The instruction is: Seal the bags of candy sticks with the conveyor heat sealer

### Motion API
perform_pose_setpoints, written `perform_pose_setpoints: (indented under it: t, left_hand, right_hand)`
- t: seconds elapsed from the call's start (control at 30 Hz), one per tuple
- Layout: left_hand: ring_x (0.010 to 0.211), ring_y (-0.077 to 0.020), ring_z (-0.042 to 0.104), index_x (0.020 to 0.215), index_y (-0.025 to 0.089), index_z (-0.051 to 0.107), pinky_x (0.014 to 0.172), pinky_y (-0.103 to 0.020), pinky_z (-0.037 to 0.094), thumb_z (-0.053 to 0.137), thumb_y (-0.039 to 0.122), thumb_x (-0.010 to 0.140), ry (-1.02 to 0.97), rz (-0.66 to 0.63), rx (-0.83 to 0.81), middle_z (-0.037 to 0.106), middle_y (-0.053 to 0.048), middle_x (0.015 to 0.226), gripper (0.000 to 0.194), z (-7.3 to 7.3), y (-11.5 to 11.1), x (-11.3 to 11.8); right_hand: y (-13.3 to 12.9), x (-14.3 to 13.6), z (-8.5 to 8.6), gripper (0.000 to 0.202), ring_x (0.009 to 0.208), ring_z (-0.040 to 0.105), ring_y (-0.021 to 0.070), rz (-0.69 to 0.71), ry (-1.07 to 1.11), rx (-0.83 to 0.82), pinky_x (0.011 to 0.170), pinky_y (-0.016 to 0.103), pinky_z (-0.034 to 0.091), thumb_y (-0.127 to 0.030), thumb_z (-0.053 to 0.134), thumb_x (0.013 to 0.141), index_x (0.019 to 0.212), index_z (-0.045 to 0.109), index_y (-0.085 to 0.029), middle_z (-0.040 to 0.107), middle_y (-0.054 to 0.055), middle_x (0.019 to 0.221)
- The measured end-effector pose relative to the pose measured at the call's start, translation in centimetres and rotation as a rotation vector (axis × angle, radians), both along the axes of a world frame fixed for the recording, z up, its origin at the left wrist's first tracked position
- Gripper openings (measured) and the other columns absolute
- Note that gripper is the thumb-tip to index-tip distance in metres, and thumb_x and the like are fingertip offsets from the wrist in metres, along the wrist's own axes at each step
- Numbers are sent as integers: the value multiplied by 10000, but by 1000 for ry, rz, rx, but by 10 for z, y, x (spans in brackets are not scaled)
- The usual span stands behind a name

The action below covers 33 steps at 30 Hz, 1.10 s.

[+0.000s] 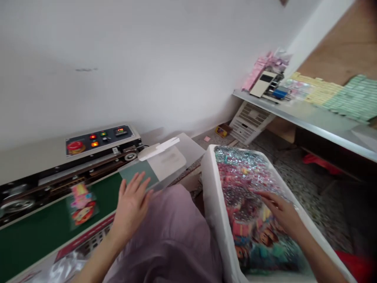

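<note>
My left hand (133, 202), fingers spread and nothing in it, hovers by the end of a sealing machine's green conveyor belt (107, 196). On that belt, left of the hand, lies a clear bag with a colourful cartoon figure (82, 206). Over a white foam box (213, 204) my right hand (279, 212) reaches in from the right with its fingers stretched out. Many shiny clear packets (247, 184) with colourful contents fill the box. Whether the right fingertips touch the packets I cannot tell.
The machine's control panel (100, 139) has lit buttons and a red knob. A smooth sheet (188, 151) extends from the belt's end. At the right, a table (309, 118) bears a small machine (263, 83) and stacked green packs (355, 98). A white crate (250, 122) stands below.
</note>
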<state>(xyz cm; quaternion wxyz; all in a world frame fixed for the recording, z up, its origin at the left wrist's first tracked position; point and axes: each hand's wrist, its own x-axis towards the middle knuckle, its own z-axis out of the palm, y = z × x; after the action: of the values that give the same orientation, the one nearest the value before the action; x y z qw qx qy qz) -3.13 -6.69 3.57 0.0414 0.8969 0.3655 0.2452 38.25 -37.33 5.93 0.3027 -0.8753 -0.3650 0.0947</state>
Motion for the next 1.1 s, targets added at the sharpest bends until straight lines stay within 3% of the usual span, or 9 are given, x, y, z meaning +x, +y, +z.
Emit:
perform_pose_setpoints:
  t: [0.1, 0.2, 0.33, 0.43, 0.53, 0.6, 0.8, 1.0, 1.1]
  left_hand:
    - [1384, -273, 481, 1296, 164, 619, 1183, -556, 305, 376, 301, 1026, 42, -235, -100, 572, -136, 1448, 389, 8, -43, 61]
    - [1417, -237, 438, 1311, 209, 611, 1210, -510, 277, 399, 323, 1026, 84, -475, -189, 565, -84, 1466, 374, 11, -101, 124]
    - [1494, -330, 293, 1443, 115, 492, 1209, -589, 200, 452, 460, 988, 165, -608, -171, 386, -181, 1583, 573, 1, -163, 189]
    - [1525, -378, 171, 1482, 41, 421, 1197, -648, 141, 510, 544, 934, 254, -596, -132, 244, -255, 1620, 750, -11, -184, 219]
    - [1537, -376, 104, 1536, 53, 330, 1199, -656, 110, 586, 583, 882, 309, -584, -82, 157, -250, 1642, 880, -19, -189, 235]
    - [1541, -373, 77, 1550, 70, 303, 1196, -659, 106, 616, 588, 864, 323, -584, -65, 126, -242, 1650, 915, -23, -190, 240]
    - [1540, -386, 58, 1533, 157, 355, 1186, -669, 107, 702, 551, 826, 283, -597, -35, 83, -229, 1661, 881, -33, -195, 241]
    - [1539, -388, 69, 1249, 124, 573, 1199, -644, 105, 663, 314, 860, 230, -702, -26, 122, -250, 1654, 442, -27, -203, 237]
    - [1524, -388, 164, 1248, 128, 554, 1209, -609, 137, 630, 237, 857, 188, -800, -40, 249, -245, 1623, 413, -25, -210, 233]
  right_hand:
    - [-61, 23, -8, 505, 895, 710, 322, -112, 122, -82, 809, 443, 574, -671, 621, 693, 912, 759, -237, 772, 139, 978]
    - [-89, 19, -18, 440, 854, 708, 301, 32, 267, -167, 781, 416, 580, -609, 629, 728, 895, 759, -223, 769, 131, 940]
    - [-82, 4, -26, 368, 1116, 634, 293, 171, -19, -200, 1003, 468, 494, -345, 543, 825, 1104, 736, -203, 720, 128, 1167]
    - [-59, 3, -30, 599, 1343, 474, 252, 302, -247, -245, 1117, 470, 396, -128, 499, 782, 1366, 593, -225, 565, 89, 1446]
    - [-36, 9, -34, 817, 1463, 309, 243, 393, -351, -345, 1124, 475, 367, -31, 490, 727, 1506, 423, -268, 441, 59, 1561]
    - [-24, 14, -34, 853, 1454, 314, 276, 448, -370, -446, 1106, 481, 369, -24, 524, 719, 1525, 382, -267, 473, 85, 1528]
    - [-15, 29, -21, 611, 1246, 481, 354, 545, -378, -583, 1037, 520, 389, -95, 680, 688, 1283, 595, -210, 593, 146, 1260]
    - [-30, 34, -18, 521, 1275, 465, 336, 579, -336, -591, 1019, 477, 406, -111, 665, 677, 1186, 598, -196, 551, 150, 1350]
    - [-41, 33, -17, 497, 1271, 487, 310, 590, -288, -561, 1037, 466, 401, -129, 648, 707, 1195, 587, -196, 565, 141, 1366]
